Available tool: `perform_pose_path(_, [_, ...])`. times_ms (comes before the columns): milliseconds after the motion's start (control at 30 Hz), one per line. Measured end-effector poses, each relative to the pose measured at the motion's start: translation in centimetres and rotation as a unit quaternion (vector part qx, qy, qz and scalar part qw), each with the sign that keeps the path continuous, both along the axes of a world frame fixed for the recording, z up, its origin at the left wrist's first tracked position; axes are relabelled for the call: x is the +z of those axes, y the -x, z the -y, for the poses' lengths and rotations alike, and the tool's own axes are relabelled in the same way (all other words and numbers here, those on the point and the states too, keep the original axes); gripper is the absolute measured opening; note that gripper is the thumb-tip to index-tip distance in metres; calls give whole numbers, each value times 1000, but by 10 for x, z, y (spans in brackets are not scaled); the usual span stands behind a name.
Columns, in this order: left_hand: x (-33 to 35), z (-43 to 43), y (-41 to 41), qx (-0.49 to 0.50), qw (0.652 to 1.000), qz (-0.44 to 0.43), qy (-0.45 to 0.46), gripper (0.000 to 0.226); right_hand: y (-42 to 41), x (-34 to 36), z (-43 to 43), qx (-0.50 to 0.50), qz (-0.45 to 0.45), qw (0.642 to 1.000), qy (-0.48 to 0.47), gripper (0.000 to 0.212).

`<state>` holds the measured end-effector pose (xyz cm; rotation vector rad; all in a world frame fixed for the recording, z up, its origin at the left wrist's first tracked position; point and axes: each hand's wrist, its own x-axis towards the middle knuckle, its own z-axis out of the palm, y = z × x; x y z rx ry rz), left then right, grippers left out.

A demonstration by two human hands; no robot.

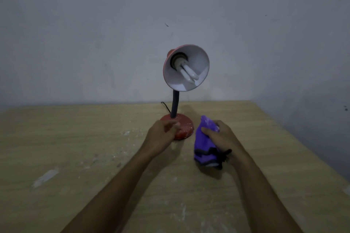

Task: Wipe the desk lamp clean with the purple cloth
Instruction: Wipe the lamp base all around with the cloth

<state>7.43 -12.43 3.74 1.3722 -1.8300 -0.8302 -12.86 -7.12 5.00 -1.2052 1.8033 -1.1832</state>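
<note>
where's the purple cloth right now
Head view, right of centre: the purple cloth is gripped in the right hand, just right of the red base of the desk lamp.
</note>
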Motion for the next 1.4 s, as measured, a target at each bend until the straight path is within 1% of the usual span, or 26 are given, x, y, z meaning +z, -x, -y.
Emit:
perform_pose_path(33, [-4, 8, -1, 23, 999, 20, 11, 57, 7, 1, 5, -2, -30, 1000, -7, 36])
perform_pose_path(100, [-10, 19, 3, 47, 996, 72, -5, 98, 19, 1, 17, 3, -109, 994, -16, 48])
perform_pose_path(167, [-20, 29, 13, 70, 988, 133, -23, 133, 25, -2, 29, 22, -196, 980, -26, 62])
perform_pose_path(200, [-25, 33, 20, 81, 985, 151, -28, 144, 26, -4, 35, 35, -236, 971, -34, 64])
perform_pose_path(233, [-27, 35, 26, 91, 982, 163, -25, 149, 26, -6, 43, 50, -266, 962, -40, 63])
perform_pose_path(300, [-33, 41, 35, 108, 979, 176, 0, 146, 23, -10, 57, 76, -304, 948, -59, 61])
perform_pose_path(367, [-35, 46, 35, 115, 977, 177, 18, 137, 19, -13, 68, 87, -306, 946, -65, 63])
perform_pose_path(433, [-36, 53, 28, 97, 978, 182, 17, 137, 19, -19, 76, 71, -272, 958, -55, 60])
perform_pose_path(533, [-34, 59, 8, 47, 985, 165, -3, 148, 21, -30, 77, 22, -213, 976, -48, 41])
perform_pose_path(600, [-30, 61, -9, 14, 987, 156, -20, 156, 24, -34, 75, 20, -208, 977, -43, 31])
perform_pose_path(667, [-27, 62, -27, -18, 985, 166, -28, 154, 28, -35, 73, 36, -201, 979, -27, 21])
perform_pose_path(700, [-27, 64, -36, -30, 985, 169, -32, 152, 30, -35, 73, 41, -180, 983, -14, 17])
perform_pose_path(800, [-27, 63, -53, -52, 987, 144, -39, 141, 24, -34, 69, 60, -77, 994, 48, 9])
perform_pose_path(833, [-27, 60, -54, -58, 989, 129, -38, 135, 19, -34, 68, 64, -62, 993, 75, 9])
perform_pose_path(900, [-32, 56, -54, -64, 991, 116, -27, 125, 7, -32, 67, 74, -65, 989, 111, 13])
perform_pose_path(1033, [-39, 56, -55, -51, 990, 132, 14, 127, -16, -20, 72, 105, -111, 979, 138, 13])
perform_pose_path(1100, [-39, 58, -56, -42, 988, 148, 21, 131, -19, -17, 80, 135, -132, 972, 140, 24])
perform_pose_path(1133, [-39, 58, -56, -44, 987, 152, 23, 132, -18, -17, 83, 144, -154, 967, 142, 28])
perform_pose_path(1200, [-39, 59, -57, -47, 987, 151, 21, 133, -13, -20, 88, 147, -208, 952, 170, 28])
perform_pose_path(1267, [-41, 61, -58, -47, 988, 145, 23, 134, -8, -17, 88, 145, -246, 927, 245, 33])
perform_pose_path(1333, [-43, 63, -58, -44, 989, 140, 27, 133, -6, -13, 89, 173, -291, 879, 337, 40])
perform_pose_path(1400, [-43, 64, -57, -45, 989, 136, 32, 132, -7, -10, 91, 193, -354, 826, 393, 45])
